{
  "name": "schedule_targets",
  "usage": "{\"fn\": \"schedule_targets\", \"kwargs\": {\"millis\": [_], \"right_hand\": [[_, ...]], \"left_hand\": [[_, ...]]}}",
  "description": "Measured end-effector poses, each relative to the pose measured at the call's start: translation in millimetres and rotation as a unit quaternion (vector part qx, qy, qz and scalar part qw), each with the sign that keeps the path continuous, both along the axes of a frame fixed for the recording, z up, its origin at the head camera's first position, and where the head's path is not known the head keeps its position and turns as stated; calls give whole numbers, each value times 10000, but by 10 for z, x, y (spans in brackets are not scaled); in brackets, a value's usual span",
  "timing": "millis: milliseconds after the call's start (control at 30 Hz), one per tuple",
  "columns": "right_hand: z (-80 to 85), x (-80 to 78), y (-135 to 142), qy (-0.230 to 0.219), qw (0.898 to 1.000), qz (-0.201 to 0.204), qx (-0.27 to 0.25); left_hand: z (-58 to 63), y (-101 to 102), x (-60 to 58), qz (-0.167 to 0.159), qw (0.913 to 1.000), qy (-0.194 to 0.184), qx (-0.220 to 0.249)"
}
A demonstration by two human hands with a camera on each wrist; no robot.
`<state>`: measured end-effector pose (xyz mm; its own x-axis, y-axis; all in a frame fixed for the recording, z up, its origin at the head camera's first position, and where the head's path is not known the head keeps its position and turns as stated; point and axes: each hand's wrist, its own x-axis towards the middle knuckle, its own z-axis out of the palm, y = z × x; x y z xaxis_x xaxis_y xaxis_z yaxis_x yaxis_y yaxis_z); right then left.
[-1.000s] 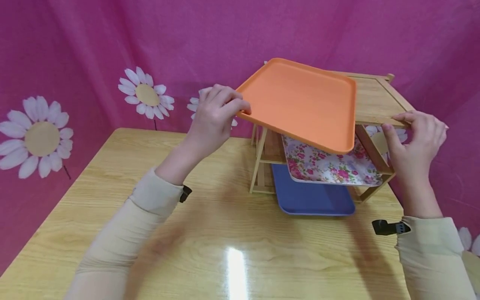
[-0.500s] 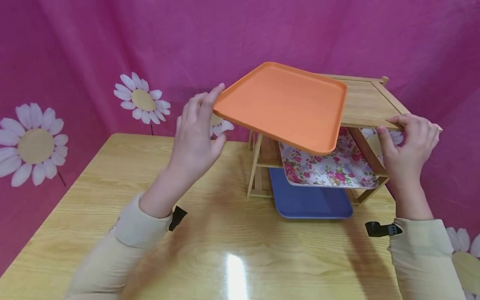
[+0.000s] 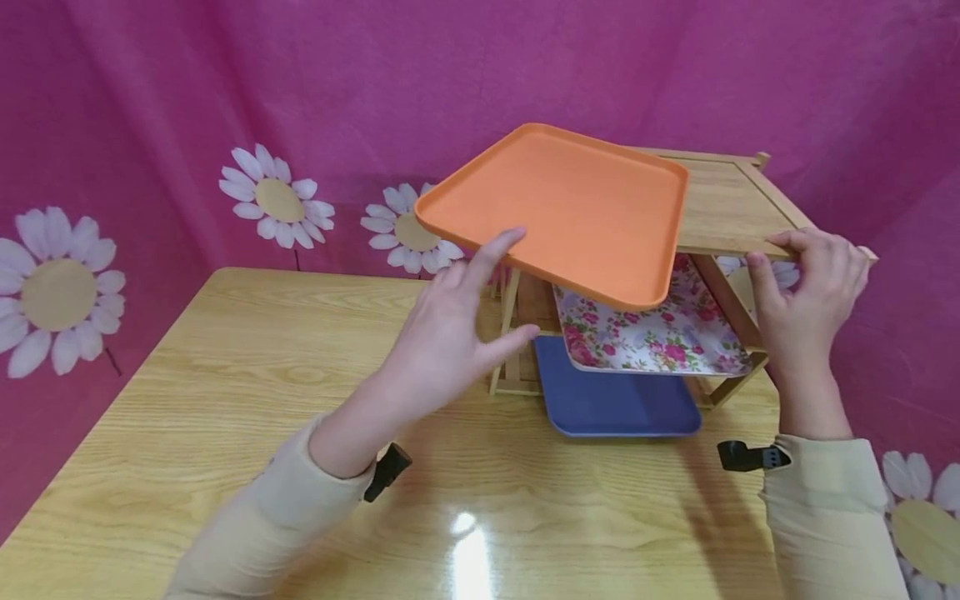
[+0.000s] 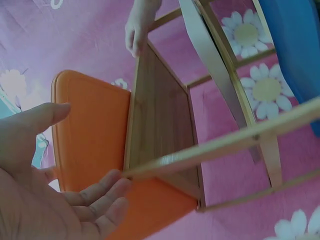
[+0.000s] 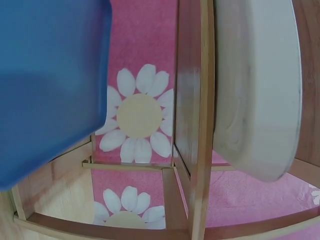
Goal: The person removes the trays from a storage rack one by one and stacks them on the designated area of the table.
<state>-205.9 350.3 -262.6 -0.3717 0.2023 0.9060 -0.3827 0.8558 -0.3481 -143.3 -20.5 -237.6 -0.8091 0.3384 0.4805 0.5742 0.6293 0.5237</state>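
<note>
An orange tray (image 3: 562, 208) lies on the top board of a wooden rack (image 3: 738, 200), jutting past its left and front edges. My left hand (image 3: 442, 325) is at the tray's front edge, thumb and fingers spread; the index fingertip overlaps the tray. From the left wrist, that hand (image 4: 45, 195) appears beside the rack's corner, not gripping. At the board's front right edge, my right hand (image 3: 813, 292) holds on, fingers over the top and thumb at the front. A floral tray (image 3: 652, 337) sits on the middle level, and a blue tray (image 3: 618, 404) on the bottom one.
The rack stands on a wood-grain table (image 3: 300, 358) toward the back right. Behind it hangs a magenta cloth (image 3: 375, 75) with large daisies. Floral and blue trays stick out past the rack's front.
My left hand has let go of the orange tray's left corner, opened, and swung right to its front edge. That tray has shifted slightly left. My right hand keeps its hold on the board.
</note>
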Motion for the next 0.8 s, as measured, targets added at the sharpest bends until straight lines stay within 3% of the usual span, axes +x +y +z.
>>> {"fn": "schedule_targets", "kwargs": {"millis": [267,500,600,800], "right_hand": [[-4,-9,20,-51,10000,7,48],[3,-15,-4,-58,10000,26,71],[6,-10,-13,-57,10000,35,68],[18,18,-28,6,10000,-4,-2]], "left_hand": [[12,190,8,-276,9963,-383,724],[0,138,35,-201,9806,-813,1775],[-7,72,22,-166,9751,-718,2094],[-12,-81,-69,-365,9606,-92,2754]]}}
